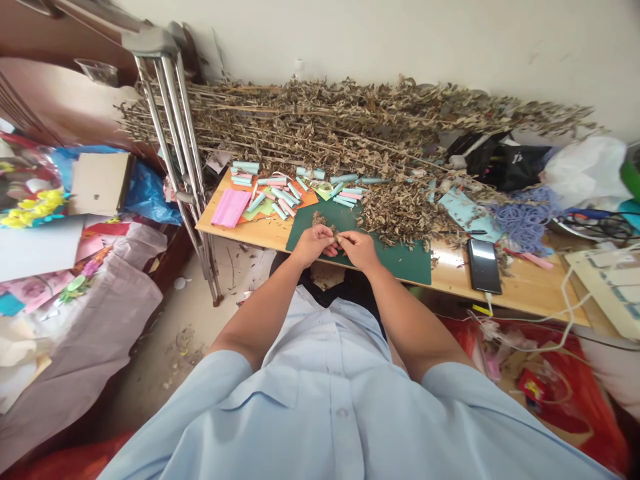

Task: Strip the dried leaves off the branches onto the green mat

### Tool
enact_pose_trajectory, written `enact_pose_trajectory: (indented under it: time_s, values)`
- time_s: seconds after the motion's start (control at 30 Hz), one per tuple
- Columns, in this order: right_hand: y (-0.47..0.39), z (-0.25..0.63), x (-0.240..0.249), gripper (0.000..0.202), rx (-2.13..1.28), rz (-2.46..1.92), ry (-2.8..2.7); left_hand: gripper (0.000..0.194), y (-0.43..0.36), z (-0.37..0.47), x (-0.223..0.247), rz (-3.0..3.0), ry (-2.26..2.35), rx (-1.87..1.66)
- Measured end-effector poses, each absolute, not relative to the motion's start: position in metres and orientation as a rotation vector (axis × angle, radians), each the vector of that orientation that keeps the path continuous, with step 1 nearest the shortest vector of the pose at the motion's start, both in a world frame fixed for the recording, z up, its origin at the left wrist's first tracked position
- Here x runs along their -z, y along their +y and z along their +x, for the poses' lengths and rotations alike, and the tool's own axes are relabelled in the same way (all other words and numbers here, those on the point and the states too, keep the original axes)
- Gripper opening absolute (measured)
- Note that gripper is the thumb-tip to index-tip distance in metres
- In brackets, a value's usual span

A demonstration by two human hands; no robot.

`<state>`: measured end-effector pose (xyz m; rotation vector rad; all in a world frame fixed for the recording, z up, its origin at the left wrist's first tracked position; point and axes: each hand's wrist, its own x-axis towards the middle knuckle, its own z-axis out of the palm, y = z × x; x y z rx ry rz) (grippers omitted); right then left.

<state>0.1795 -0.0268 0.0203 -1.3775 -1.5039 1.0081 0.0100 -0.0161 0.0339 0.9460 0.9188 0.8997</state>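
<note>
My left hand [315,245] and my right hand [358,248] meet over the front edge of a green cutting mat [410,265]. Fingers of both are pinched on a small piece of dried plant between them, partly hidden by the fingertips. Just beyond my left hand lies a small clump of dried leaves [319,219] on the mat. A larger heap of crumbled dried leaves [400,215] covers the mat's right part. Blue and pink paper rolls [285,197] lie behind and left of the mat, near a folded pink paper [231,208].
Long dried plant stalks [310,127] stretch along the wall at the back. Metal crutches [175,120] lean at the table's left end. On the right are a phone [484,267] with a cable, purple cord [525,217] and a white power strip [607,287].
</note>
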Motion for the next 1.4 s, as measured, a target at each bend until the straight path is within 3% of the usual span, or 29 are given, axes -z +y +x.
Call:
enact_pose_trajectory:
  time_s: [0.33,0.63,1.03,1.4]
  values:
    - [-0.027,0.181,-0.018,0.029,-1.031,-1.351,-1.542,0.030,-0.018,0.013,-0.039,0.934,1.003,-0.931]
    - [-0.026,0.177,-0.012,0.018,-0.841,-1.373,-1.622,0.026,-0.018,0.011,-0.037,0.965,0.984,-0.893]
    - [-0.024,0.185,-0.024,0.025,-1.228,-1.284,-1.467,0.037,-0.016,0.004,-0.035,0.971,0.844,-0.874]
    - [-0.025,0.188,-0.028,0.029,-1.247,-1.267,-1.360,0.038,-0.013,0.002,-0.033,0.864,0.834,-0.941]
